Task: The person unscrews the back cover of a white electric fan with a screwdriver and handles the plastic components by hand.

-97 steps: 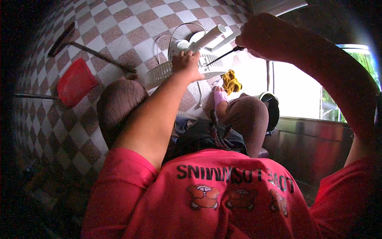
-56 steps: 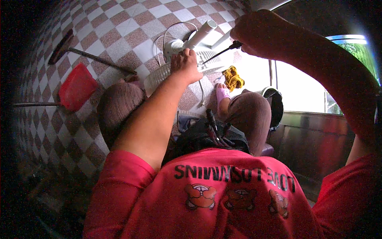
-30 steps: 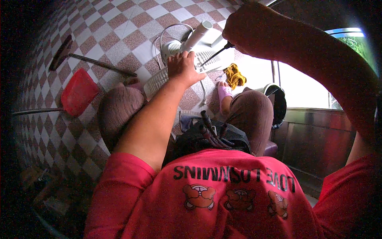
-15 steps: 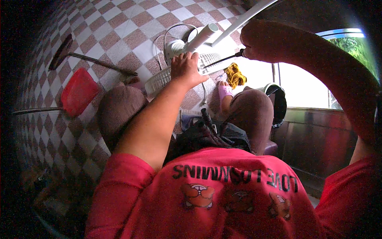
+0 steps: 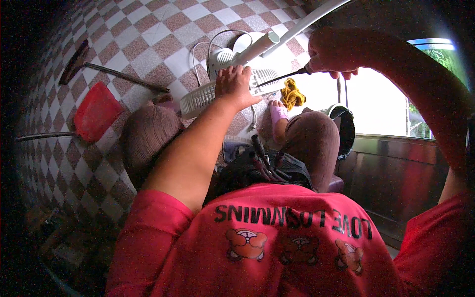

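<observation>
A white electric fan (image 5: 198,101) lies between my knees, its round slatted cage low and its pole slanting up to the right. My left hand (image 5: 233,86) grips the fan's cage, fingers curled over the top and thumb stretched to the right. In my right hand (image 5: 329,52) is a screwdriver (image 5: 284,76), held by its dark handle. Its long thin shaft points down and left to the cage, just right of my left thumb. Whether the tip sits in a screw cannot be made out. A couple of my right fingers stick out beneath the palm.
To the left lie a red dustpan (image 5: 98,113) and a long-handled broom (image 5: 74,62) on the checkered floor. A yellow cloth (image 5: 294,94) is beyond my right foot. A dark-lined bin (image 5: 346,129) stands beside my right knee. A pale cord (image 5: 193,62) loops behind the fan.
My right hand has shifted a little to the right and turned, and some of its fingers have come away from the handle. My left hand stays on the fan.
</observation>
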A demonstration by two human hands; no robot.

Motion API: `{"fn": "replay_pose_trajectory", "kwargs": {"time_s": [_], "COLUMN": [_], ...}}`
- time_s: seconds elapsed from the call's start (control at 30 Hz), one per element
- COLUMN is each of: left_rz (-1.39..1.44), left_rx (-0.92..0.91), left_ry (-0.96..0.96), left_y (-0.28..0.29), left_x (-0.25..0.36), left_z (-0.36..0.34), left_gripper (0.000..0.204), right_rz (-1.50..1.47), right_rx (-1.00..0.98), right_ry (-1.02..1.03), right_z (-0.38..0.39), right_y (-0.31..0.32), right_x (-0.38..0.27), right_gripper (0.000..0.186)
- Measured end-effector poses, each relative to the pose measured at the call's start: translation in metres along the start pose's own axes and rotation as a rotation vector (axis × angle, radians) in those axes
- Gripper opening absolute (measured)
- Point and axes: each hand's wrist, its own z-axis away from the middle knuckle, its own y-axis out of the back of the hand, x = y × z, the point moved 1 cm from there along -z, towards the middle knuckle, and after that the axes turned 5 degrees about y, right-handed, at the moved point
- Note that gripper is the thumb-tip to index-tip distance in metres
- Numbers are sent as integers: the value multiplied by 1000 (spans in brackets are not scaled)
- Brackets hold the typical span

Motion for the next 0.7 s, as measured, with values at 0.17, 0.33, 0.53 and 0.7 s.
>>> {"fn": "replay_pose_trajectory", "kwargs": {"time_s": [0.17, 0.33, 0.53, 0.7], "left_rz": [11, 8, 9, 63], "left_rx": [49, 52, 122, 112], "left_ry": [-27, -19, -14, -56], "left_y": [-5, -3, 0, -10], "left_x": [8, 3, -5, -3], "left_z": [-1, -1, -1, -7], "left_gripper": [76, 76, 78, 87], "right_rz": [-159, -242, 325, 857], "right_rx": [-33, -35, 327, 627], "right_ry": [-52, -46, 846, 536], "right_z": [4, 2, 18, -12], "right_y": [-5, -6, -7, -33], "right_x": [13, 13, 22, 37], "right_gripper": [31, 25, 29, 28]}}
